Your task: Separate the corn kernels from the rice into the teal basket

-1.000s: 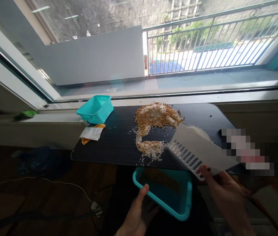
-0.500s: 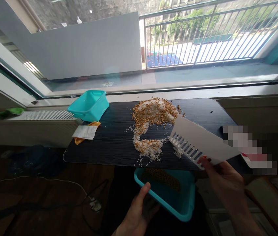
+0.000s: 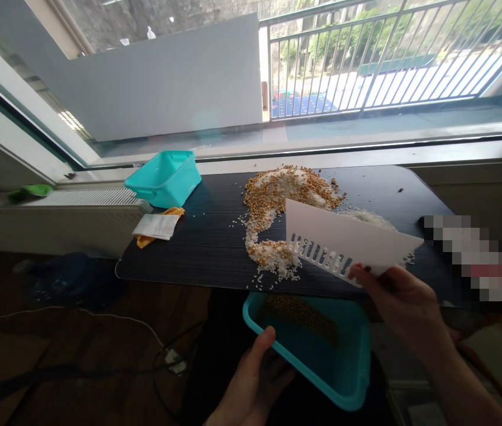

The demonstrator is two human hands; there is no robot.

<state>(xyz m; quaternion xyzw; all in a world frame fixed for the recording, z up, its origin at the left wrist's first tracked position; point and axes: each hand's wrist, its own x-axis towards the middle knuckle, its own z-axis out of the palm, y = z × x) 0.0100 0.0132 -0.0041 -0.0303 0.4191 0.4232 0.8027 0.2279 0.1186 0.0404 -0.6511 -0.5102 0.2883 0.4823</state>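
My left hand [image 3: 255, 378] grips the near left rim of a turquoise plastic basin [image 3: 313, 370], its thumb over the edge. Brown soybeans [image 3: 299, 316] lie along the far side inside it. The basin sits just below the table's front edge. My right hand [image 3: 404, 302] pinches a thin white plastic sheet [image 3: 348, 234] by its lower edge, tilted over the table. Slots run along the sheet's lower left edge. Behind it is a mound of soybeans mixed with white rice [image 3: 277, 192]. A smaller mixed pile [image 3: 273, 257] lies left of the sheet, partly covered by it.
A second turquoise basin [image 3: 166, 177] stands at the back left of the dark table [image 3: 215, 236]. In front of it lies a white packet [image 3: 157, 226] on an orange cloth. More rice [image 3: 369, 218] shows behind the sheet. A blurred-out object [image 3: 468, 254] lies at right.
The white sheet in my right hand has moved left and now reaches the smaller pile, uncovering rice to its right. My left hand stays on the basin. The view has shifted slightly.
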